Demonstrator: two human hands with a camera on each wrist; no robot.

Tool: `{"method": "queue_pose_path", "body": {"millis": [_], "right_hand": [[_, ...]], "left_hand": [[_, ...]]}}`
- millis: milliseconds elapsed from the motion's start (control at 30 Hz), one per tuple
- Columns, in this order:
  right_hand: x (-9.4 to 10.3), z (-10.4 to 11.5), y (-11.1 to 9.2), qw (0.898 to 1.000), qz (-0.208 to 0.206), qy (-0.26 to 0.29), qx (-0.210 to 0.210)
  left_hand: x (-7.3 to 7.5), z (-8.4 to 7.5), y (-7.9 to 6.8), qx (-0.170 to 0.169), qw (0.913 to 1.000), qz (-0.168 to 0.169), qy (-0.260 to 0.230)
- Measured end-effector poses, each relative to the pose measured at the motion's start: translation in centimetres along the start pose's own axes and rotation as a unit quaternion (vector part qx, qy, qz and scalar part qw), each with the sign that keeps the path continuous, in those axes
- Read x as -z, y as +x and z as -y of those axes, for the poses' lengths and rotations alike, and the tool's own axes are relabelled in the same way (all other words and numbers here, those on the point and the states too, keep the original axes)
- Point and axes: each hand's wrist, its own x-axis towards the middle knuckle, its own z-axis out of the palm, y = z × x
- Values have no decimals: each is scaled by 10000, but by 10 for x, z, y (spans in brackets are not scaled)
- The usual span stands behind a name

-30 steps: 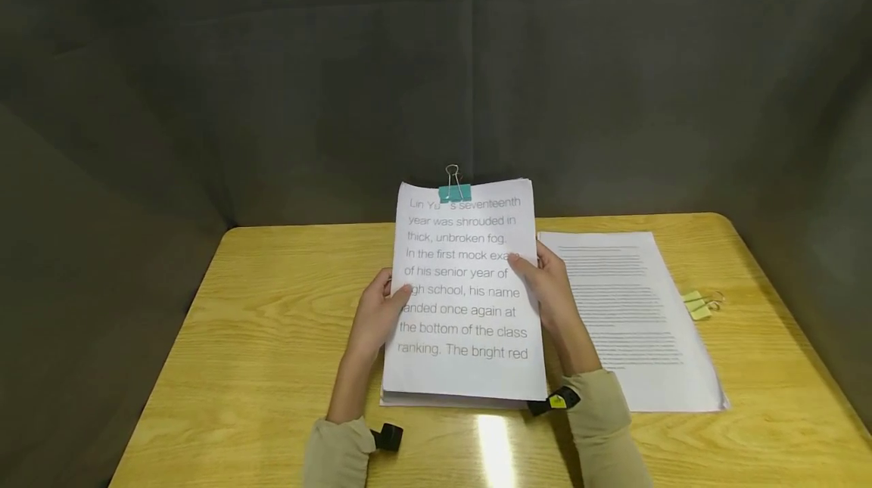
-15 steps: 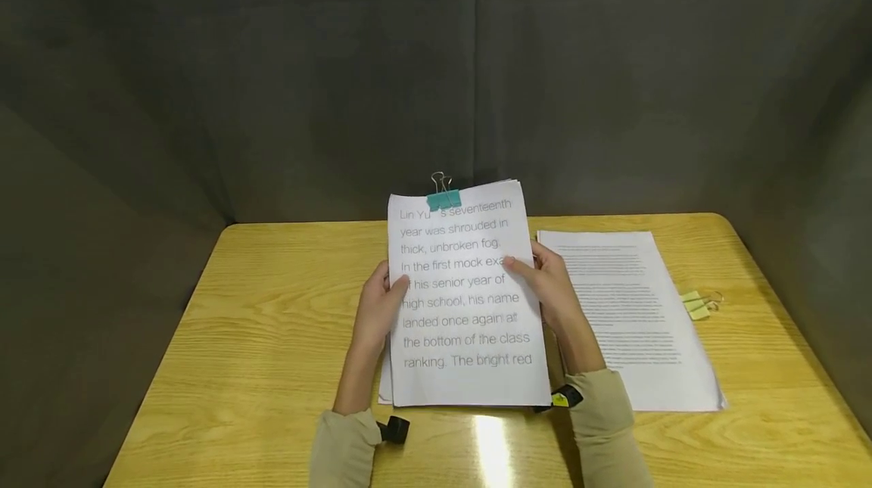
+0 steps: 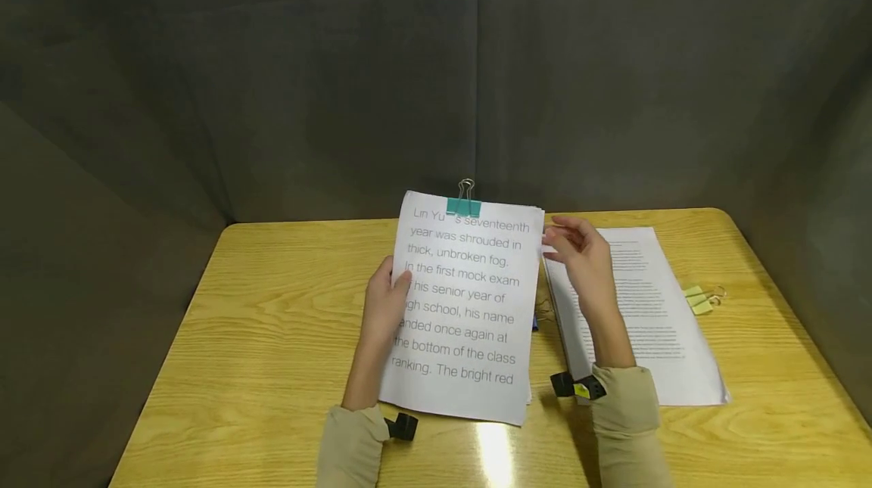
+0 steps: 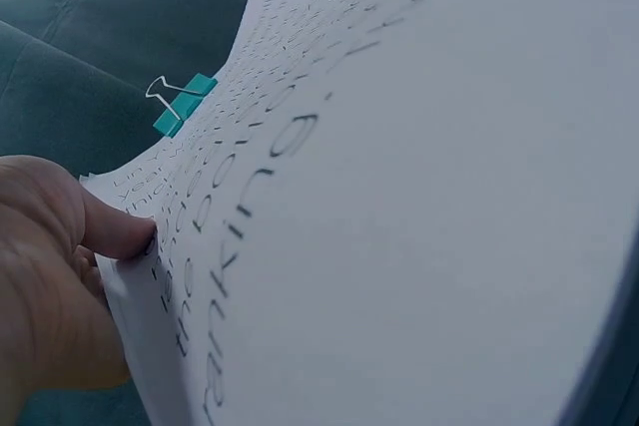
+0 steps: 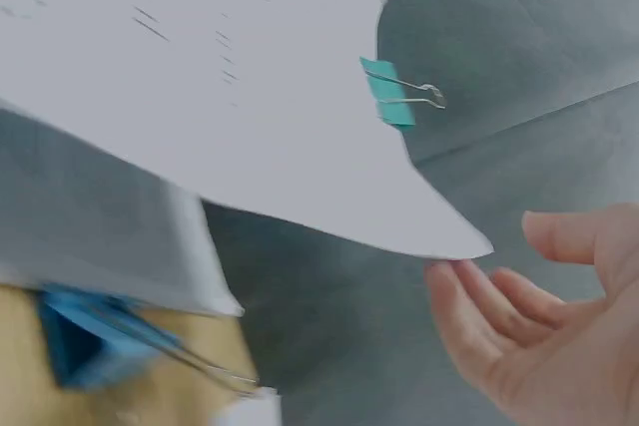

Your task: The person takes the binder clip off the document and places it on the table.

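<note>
My left hand (image 3: 386, 303) grips the left edge of a sheaf of printed paper (image 3: 459, 306), its thumb on the top sheet. A teal binder clip (image 3: 464, 206) sits on the sheaf's top edge, wire handles up. Near the upper right corner is my right hand (image 3: 584, 257). In the right wrist view, the right hand's fingertips (image 5: 444, 281) lie at the underside of that corner, and the thumb stands apart from it. Below the sheaf, a blue binder clip (image 5: 90, 341) shows at the side of another paper stack (image 5: 110, 221), which is mostly hidden.
To the right on the wooden table (image 3: 272, 337) lies a stack of finely printed paper (image 3: 654, 321). A yellow binder clip (image 3: 699, 299) is at its right edge. Dark curtain (image 3: 341, 79) hangs behind the table.
My right hand has let go of the sheaf's right side and moved up and right to its upper corner. The sheaf has tilted clockwise, and the blue clip has come into view.
</note>
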Motion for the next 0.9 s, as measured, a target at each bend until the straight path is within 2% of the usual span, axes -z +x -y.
{"method": "queue_pose_path", "body": {"millis": [67, 167, 367, 500, 733, 900], "right_hand": [[4, 10, 5, 9994, -104, -159, 274], [7, 28, 16, 9968, -7, -462, 650], [-5, 54, 40, 9870, 688, -1089, 959], [-16, 61, 57, 9767, 1279, -1514, 828], [-29, 63, 82, 9552, 2120, -2049, 243], [-30, 61, 95, 9440, 2593, -2042, -66]], "left_hand": [[-1, 0, 0, -22, 10000, -5, 26], [-1, -1, 0, -63, 10000, 28, 34], [-5, -3, -2, -45, 9998, 140, 123], [-9, -5, -3, -33, 9997, 228, 116], [-14, -4, -4, -85, 9993, 348, 41], [-17, -5, -6, -164, 9990, 419, -45]]}}
